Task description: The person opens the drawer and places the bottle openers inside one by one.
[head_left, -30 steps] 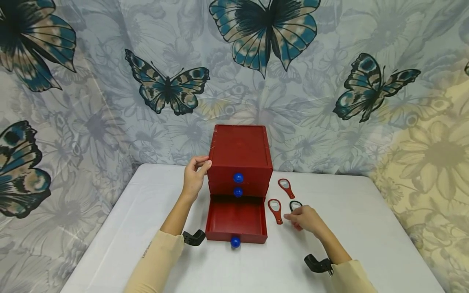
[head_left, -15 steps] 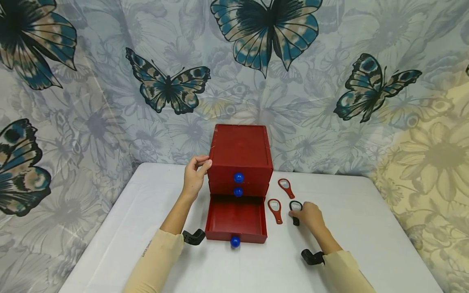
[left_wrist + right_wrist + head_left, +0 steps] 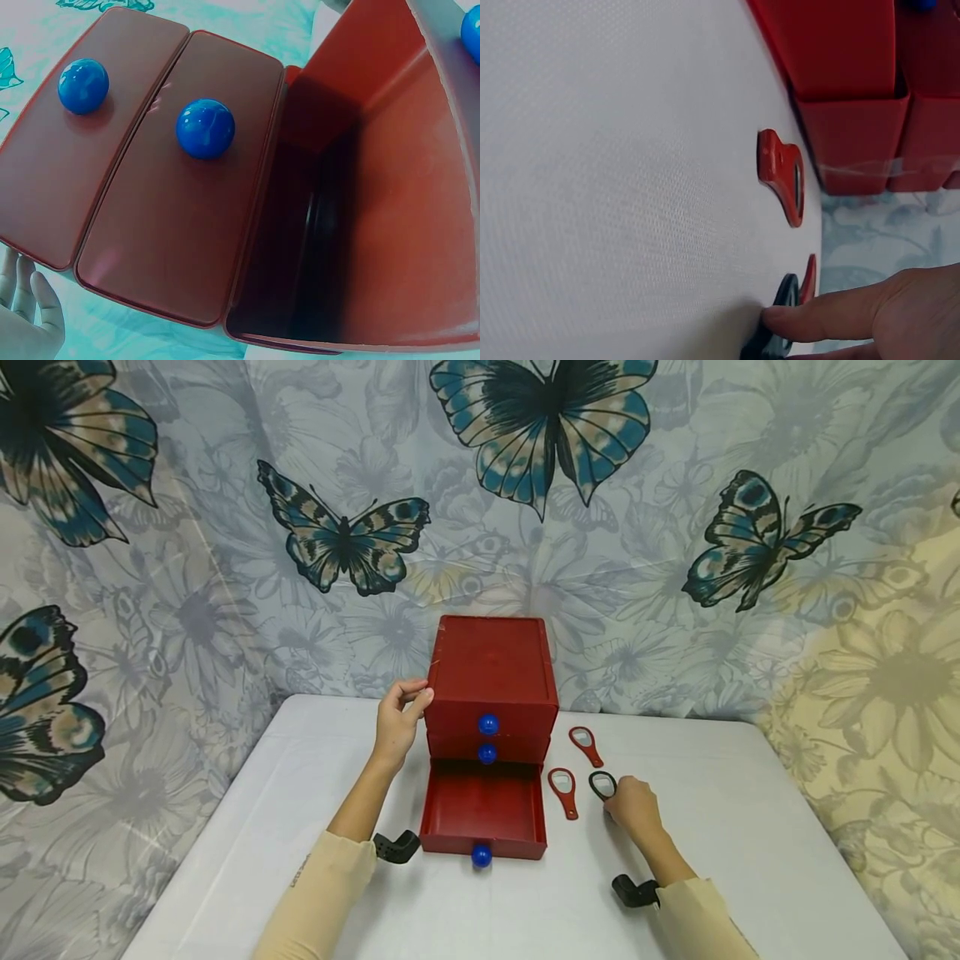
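Observation:
A red drawer cabinet point(image 3: 492, 660) with blue ball knobs stands on the table, its bottom drawer point(image 3: 483, 806) pulled out and bare inside. My left hand point(image 3: 395, 724) touches the cabinet's left side near the top; in the left wrist view its extended fingers point(image 3: 25, 292) lie along that side. To the right of the cabinet, my right hand point(image 3: 636, 807) pinches the handle of a dark green bottle opener point(image 3: 602, 784). The right wrist view shows the thumb pressed on the handle of this opener point(image 3: 785, 291). One red bottle opener point(image 3: 562, 792) lies by the drawer, another red opener point(image 3: 583, 745) farther back.
The upper two drawers, with their knobs point(image 3: 487, 724), are pushed in. A white cloth covers the table point(image 3: 750, 827). Behind it hangs a butterfly-print backdrop point(image 3: 600, 568). A black wrist camera point(image 3: 397, 847) sits on the left wrist, close beside the pulled-out drawer.
My right hand has come round to the dark green opener's handle and pinched it; the opener has turned slightly, its loop swinging left. The left hand and the drawer stay in place.

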